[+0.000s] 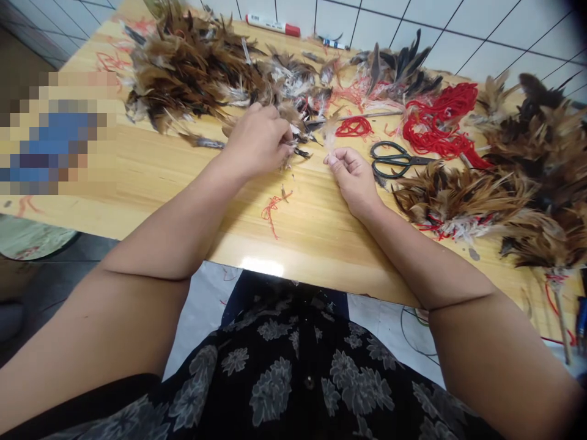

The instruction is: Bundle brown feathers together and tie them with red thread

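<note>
In the head view my right hand point(355, 183) is closed in a pinch on a small, pale, fluffy feather point(330, 135), which stands up from the fingertips. My left hand point(263, 143) rests at the front edge of the loose feathers, its fingers curled down; what they grip is hidden. Dark feather tips point(301, 153) show beside those fingers. Behind and left of my left hand spreads a large heap of brown feathers point(192, 67). Black-handled scissors point(397, 160) lie just right of my right hand.
Red cord point(440, 122) lies in a tangle beyond the scissors, with a small red coil point(354, 126) nearby. Feather bundles point(463, 192) crowd the right side. A red-capped marker point(273, 25) lies by the tiled wall. Thread scraps point(271, 214) lie on the wooden table point(312, 226).
</note>
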`<state>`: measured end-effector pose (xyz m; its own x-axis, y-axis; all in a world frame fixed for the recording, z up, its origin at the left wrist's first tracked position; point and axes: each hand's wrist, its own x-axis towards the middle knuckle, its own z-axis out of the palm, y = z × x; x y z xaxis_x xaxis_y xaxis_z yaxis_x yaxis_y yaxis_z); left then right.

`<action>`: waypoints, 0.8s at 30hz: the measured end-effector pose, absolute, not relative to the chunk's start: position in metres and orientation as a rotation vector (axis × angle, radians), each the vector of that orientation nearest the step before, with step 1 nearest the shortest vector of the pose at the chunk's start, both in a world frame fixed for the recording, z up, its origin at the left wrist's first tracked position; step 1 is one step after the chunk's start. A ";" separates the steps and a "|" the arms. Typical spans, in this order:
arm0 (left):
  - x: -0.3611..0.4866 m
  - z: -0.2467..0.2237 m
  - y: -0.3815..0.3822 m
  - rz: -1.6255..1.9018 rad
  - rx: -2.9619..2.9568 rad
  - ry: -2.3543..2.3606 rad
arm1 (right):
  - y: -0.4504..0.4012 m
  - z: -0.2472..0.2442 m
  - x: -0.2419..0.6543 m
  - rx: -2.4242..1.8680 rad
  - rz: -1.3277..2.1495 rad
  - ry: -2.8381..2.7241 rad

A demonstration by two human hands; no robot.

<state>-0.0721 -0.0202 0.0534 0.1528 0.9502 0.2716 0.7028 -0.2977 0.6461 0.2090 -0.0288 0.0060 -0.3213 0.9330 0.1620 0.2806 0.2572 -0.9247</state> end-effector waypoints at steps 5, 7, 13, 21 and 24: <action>-0.068 0.048 -0.014 0.951 1.993 1.584 | -0.030 0.007 0.209 -1.134 1.061 -1.790; -0.068 0.052 -0.013 1.054 1.942 1.571 | -0.032 0.011 0.207 -1.154 1.053 -1.794; -0.053 0.069 -0.025 1.459 1.672 1.175 | -0.034 0.017 0.203 -1.153 1.071 -1.729; -0.035 0.077 -0.047 1.235 1.532 0.992 | -0.033 0.013 0.205 -0.994 1.256 -1.535; -0.037 0.080 -0.049 1.144 1.561 1.004 | -0.032 0.013 0.206 -0.964 1.284 -1.517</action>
